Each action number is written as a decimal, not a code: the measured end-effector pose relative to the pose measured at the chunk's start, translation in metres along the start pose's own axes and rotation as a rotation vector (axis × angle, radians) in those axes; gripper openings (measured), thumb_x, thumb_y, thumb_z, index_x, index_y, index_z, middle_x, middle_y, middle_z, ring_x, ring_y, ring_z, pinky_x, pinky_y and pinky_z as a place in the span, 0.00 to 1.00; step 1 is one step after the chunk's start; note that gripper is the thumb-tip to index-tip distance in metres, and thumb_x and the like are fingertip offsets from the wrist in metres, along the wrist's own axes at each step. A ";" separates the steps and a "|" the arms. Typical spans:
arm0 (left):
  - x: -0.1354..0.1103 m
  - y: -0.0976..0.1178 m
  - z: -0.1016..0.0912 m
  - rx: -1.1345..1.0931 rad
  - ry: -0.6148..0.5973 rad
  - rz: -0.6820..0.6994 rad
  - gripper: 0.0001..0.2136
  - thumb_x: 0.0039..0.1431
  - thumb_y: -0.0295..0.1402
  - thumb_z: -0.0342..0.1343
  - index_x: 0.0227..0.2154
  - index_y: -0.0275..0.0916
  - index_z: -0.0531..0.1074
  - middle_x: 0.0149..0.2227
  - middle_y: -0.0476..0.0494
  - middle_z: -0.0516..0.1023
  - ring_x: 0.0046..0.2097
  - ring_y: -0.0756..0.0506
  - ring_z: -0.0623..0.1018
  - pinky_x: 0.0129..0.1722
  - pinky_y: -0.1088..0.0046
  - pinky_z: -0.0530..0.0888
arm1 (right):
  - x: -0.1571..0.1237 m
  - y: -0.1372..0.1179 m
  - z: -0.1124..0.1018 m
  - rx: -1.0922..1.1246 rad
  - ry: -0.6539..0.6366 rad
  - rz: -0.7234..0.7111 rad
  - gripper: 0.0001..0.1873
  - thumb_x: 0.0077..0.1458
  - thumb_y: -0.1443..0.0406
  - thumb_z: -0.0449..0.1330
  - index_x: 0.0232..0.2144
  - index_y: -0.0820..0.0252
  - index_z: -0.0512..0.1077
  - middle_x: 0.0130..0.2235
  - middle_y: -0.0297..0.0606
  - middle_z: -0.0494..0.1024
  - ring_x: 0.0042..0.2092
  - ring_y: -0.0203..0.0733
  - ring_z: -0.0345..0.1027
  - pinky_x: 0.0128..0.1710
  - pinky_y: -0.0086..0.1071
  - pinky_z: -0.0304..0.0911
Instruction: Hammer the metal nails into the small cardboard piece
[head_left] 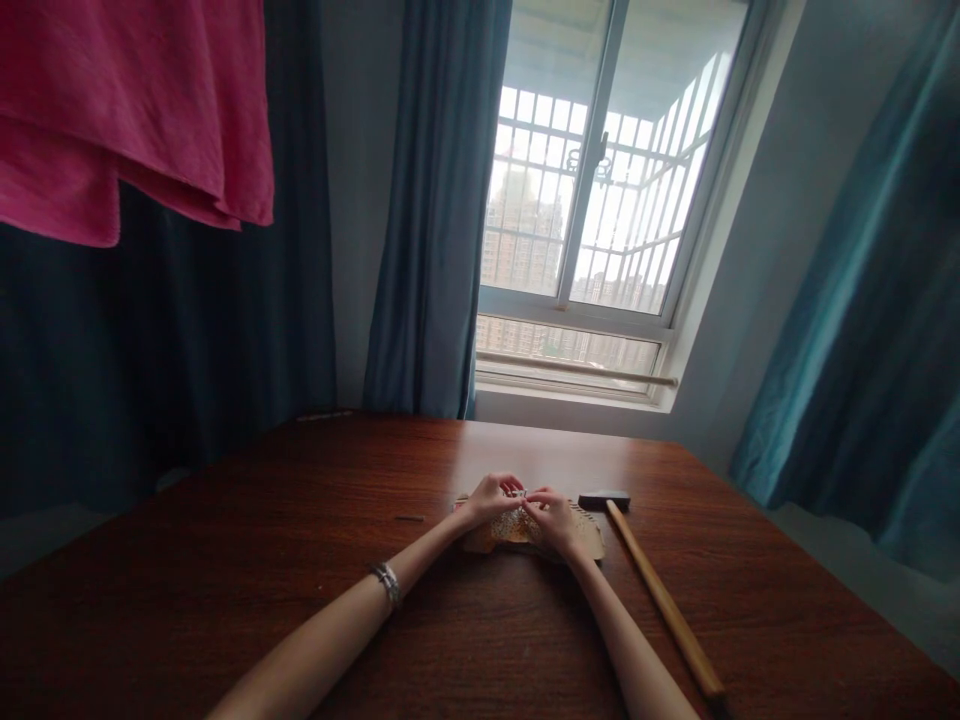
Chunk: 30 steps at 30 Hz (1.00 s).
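Both hands meet at the middle of the table over a tan, curved flat piece (592, 535) with a gold patterned part (517, 527) and a row of short marks along its far edge. My left hand (491, 497) is closed, its fingertips pinched at that far edge. Right beside it, my right hand (553, 515) pinches at the same spot, the fingertips nearly touching. Something small and pale shows between them, too small to name. To the right lies a hammer (660, 595) with a black head and a long wooden handle.
A thin short stick or nail (410, 518) lies on the brown wooden table (480, 640) left of the hands. A pink cloth (150, 110) hangs at the upper left. Behind the table are blue curtains (442, 220) and a barred window (585, 200).
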<state>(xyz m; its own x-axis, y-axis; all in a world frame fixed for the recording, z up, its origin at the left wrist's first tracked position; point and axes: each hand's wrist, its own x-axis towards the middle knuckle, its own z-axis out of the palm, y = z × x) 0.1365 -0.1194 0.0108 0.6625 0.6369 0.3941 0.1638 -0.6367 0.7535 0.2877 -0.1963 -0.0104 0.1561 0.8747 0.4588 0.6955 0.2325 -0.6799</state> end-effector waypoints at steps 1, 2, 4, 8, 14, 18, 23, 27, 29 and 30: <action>0.001 -0.001 0.002 0.001 0.003 -0.008 0.13 0.45 0.38 0.56 0.32 0.33 0.74 0.29 0.45 0.76 0.32 0.49 0.73 0.32 0.77 0.68 | 0.000 0.000 0.000 -0.003 -0.003 0.003 0.12 0.48 0.57 0.56 0.29 0.55 0.76 0.32 0.36 0.75 0.32 0.35 0.67 0.32 0.26 0.60; 0.001 -0.002 0.003 0.003 0.010 -0.021 0.14 0.45 0.38 0.57 0.31 0.33 0.74 0.29 0.45 0.76 0.32 0.49 0.73 0.32 0.77 0.68 | 0.000 0.000 0.000 -0.005 -0.005 0.006 0.11 0.49 0.58 0.56 0.29 0.55 0.76 0.32 0.36 0.75 0.32 0.35 0.66 0.32 0.26 0.60; 0.002 -0.003 0.005 0.009 0.031 -0.050 0.14 0.44 0.40 0.57 0.30 0.34 0.74 0.29 0.45 0.76 0.32 0.48 0.73 0.32 0.76 0.67 | -0.001 -0.001 0.000 -0.007 -0.006 0.010 0.10 0.49 0.60 0.55 0.29 0.54 0.76 0.33 0.35 0.75 0.32 0.35 0.66 0.32 0.25 0.60; 0.003 -0.002 0.007 0.008 0.062 -0.073 0.16 0.44 0.43 0.57 0.28 0.33 0.75 0.28 0.44 0.77 0.32 0.47 0.73 0.31 0.76 0.67 | -0.002 -0.003 -0.001 -0.003 -0.011 0.006 0.10 0.49 0.62 0.55 0.30 0.54 0.76 0.33 0.35 0.76 0.31 0.35 0.66 0.32 0.25 0.60; 0.002 -0.004 0.006 -0.012 0.053 -0.069 0.16 0.44 0.42 0.56 0.28 0.33 0.76 0.27 0.45 0.77 0.31 0.48 0.73 0.31 0.77 0.66 | -0.003 -0.011 -0.002 -0.023 -0.023 0.042 0.09 0.48 0.64 0.56 0.29 0.53 0.76 0.33 0.34 0.76 0.31 0.35 0.67 0.33 0.25 0.61; 0.003 -0.008 0.008 0.019 0.056 -0.086 0.13 0.45 0.39 0.56 0.28 0.33 0.76 0.27 0.45 0.76 0.31 0.48 0.73 0.30 0.77 0.66 | 0.001 -0.019 -0.018 -0.046 -0.035 0.078 0.11 0.46 0.62 0.57 0.32 0.57 0.76 0.34 0.38 0.77 0.30 0.37 0.68 0.31 0.27 0.62; 0.002 -0.010 0.009 0.028 0.075 -0.116 0.13 0.44 0.38 0.55 0.29 0.32 0.76 0.27 0.44 0.77 0.30 0.48 0.72 0.29 0.77 0.65 | -0.019 -0.011 -0.084 -0.212 0.039 0.118 0.15 0.45 0.63 0.55 0.35 0.61 0.75 0.37 0.44 0.76 0.37 0.44 0.69 0.38 0.33 0.61; 0.001 -0.008 0.009 0.016 0.070 -0.098 0.12 0.45 0.37 0.55 0.29 0.33 0.76 0.27 0.45 0.77 0.31 0.48 0.73 0.29 0.77 0.66 | -0.078 0.009 -0.134 -0.626 0.145 0.310 0.17 0.49 0.62 0.51 0.39 0.59 0.73 0.36 0.47 0.75 0.39 0.48 0.69 0.38 0.35 0.61; 0.000 -0.007 0.008 0.017 0.069 -0.096 0.12 0.45 0.37 0.55 0.29 0.33 0.76 0.27 0.45 0.77 0.31 0.48 0.73 0.29 0.77 0.66 | -0.112 0.016 -0.144 -0.779 0.178 0.410 0.21 0.50 0.59 0.50 0.43 0.63 0.70 0.35 0.51 0.74 0.39 0.51 0.69 0.37 0.38 0.61; 0.000 -0.007 0.008 0.018 0.072 -0.099 0.12 0.45 0.37 0.55 0.29 0.33 0.76 0.27 0.45 0.77 0.31 0.48 0.73 0.29 0.77 0.66 | -0.126 0.018 -0.145 -0.837 0.183 0.446 0.22 0.51 0.57 0.50 0.44 0.64 0.69 0.35 0.51 0.74 0.38 0.52 0.69 0.35 0.39 0.62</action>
<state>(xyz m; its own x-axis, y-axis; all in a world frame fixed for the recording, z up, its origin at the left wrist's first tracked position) 0.1417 -0.1187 0.0016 0.5886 0.7263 0.3550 0.2396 -0.5761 0.7815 0.3820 -0.3640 0.0026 0.5846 0.7129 0.3873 0.8094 -0.5455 -0.2176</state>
